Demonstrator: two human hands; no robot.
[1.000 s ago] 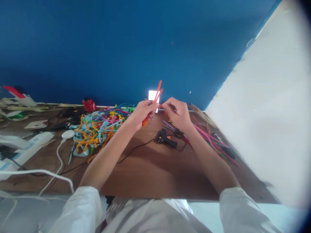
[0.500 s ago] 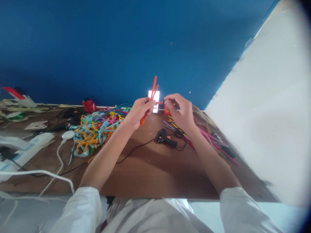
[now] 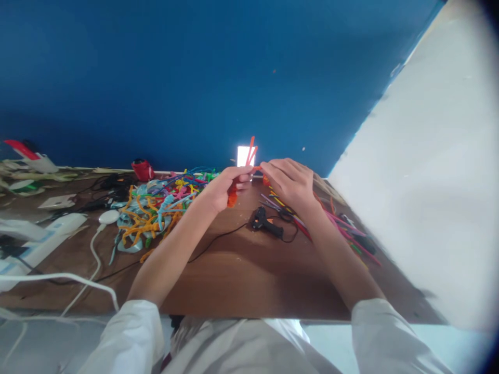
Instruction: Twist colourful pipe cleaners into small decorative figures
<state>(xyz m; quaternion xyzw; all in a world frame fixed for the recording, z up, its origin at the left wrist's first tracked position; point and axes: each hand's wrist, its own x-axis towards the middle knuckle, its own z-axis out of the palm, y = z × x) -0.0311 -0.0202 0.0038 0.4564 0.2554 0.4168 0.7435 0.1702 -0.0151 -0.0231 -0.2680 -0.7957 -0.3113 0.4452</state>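
Note:
My left hand (image 3: 228, 186) is closed round an orange pipe cleaner (image 3: 251, 146), with two prongs sticking up and a bunched orange part showing below the fingers. A short orange end juts to the right, and my right hand (image 3: 291, 179) pinches it between thumb and fingertips. Behind the hands a bright phone screen (image 3: 244, 154) leans near the wall. On the table under my right hand lies a black glue gun (image 3: 266, 223).
A tangled heap of coloured pipe cleaners (image 3: 150, 210) lies left, straight ones (image 3: 351, 234) right. Also left are a white power strip (image 3: 42, 244), white cables (image 3: 95, 259) and a red item (image 3: 142, 169). A blue wall (image 3: 175, 93) rises behind the table (image 3: 249, 285).
My right hand has moved left and its fingertips have closed on the short orange end. The orange prongs have dropped a little, and my left fingers have curled further round.

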